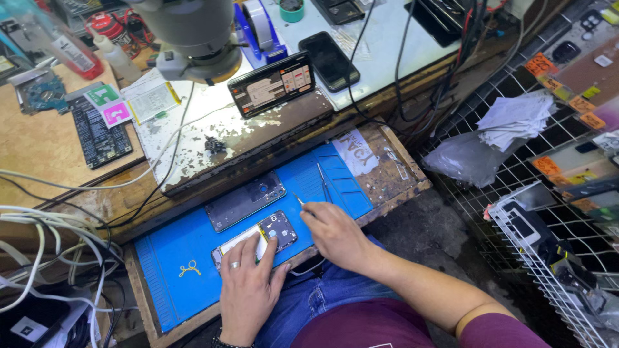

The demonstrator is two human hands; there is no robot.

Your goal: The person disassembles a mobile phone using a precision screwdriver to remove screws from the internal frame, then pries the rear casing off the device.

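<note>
The worn wooden counter (393, 174) is being seen from above, with a raised, paint-flaked white slab (213, 129) lying across its far part. A blue rectangular silicone work mat (187, 241) is being carried on the near part of the counter, where both hands are being kept. A grey microscope head (193, 32) is being shown hanging above the far left of the slab. A white wire-grid rack (548, 258) is standing at the right, with a stack of white papers (516, 119) lying on it. A dark phone with a lit screen (272, 84) is being propped on the far edge of the slab, just beside a black phone with a dark screen (329, 59). A grey rectangular phone back cover (245, 200) is lying on the mat, just beyond the opened phone. The opened black phone with its white battery exposed (255, 240) is being pressed flat against the mat by the left hand (248, 283), whose fingers are spread and resting on it rather than clenched. A thin metal tool (300, 200) is being pinched in the fingers of the right hand (335, 235), just right of the opened phone, its tip pointing to the far left. A pair of thin metal tweezers (322, 180) is lying on the mat just beyond that hand. A small yellow twisted wire (189, 269) is lying on the near left of the mat, well apart from the hands.
</note>
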